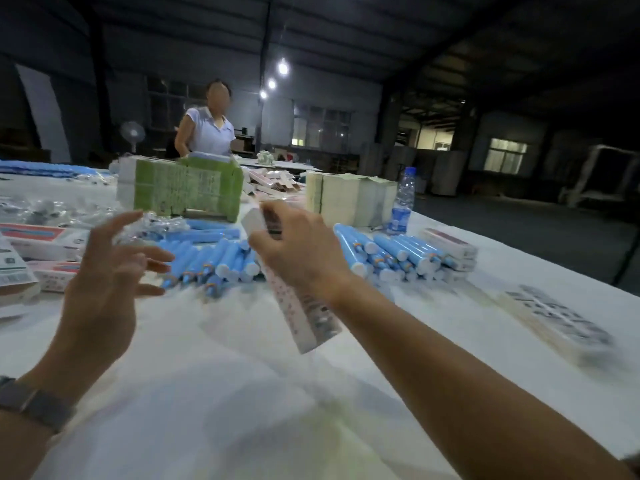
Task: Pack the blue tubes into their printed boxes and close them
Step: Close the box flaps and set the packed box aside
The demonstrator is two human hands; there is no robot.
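Note:
My right hand (298, 247) grips a long white printed box (304, 317) around its upper half, holding it tilted above the white table (242, 393). My left hand (107, 271) hovers open to the left, fingers spread, holding nothing. Behind both hands lies a heap of several blue tubes (214, 258) with white caps, and a second heap of blue tubes (391, 252) lies to the right. I cannot tell whether a tube is inside the held box.
Printed boxes (45, 244) are stacked at the left, more printed boxes (450, 245) at the right. A green carton (183, 190), pale carton stacks (349, 197) and a water bottle (403, 202) stand behind. Flat leaflets (557, 315) lie right. A person (204, 126) stands across the table.

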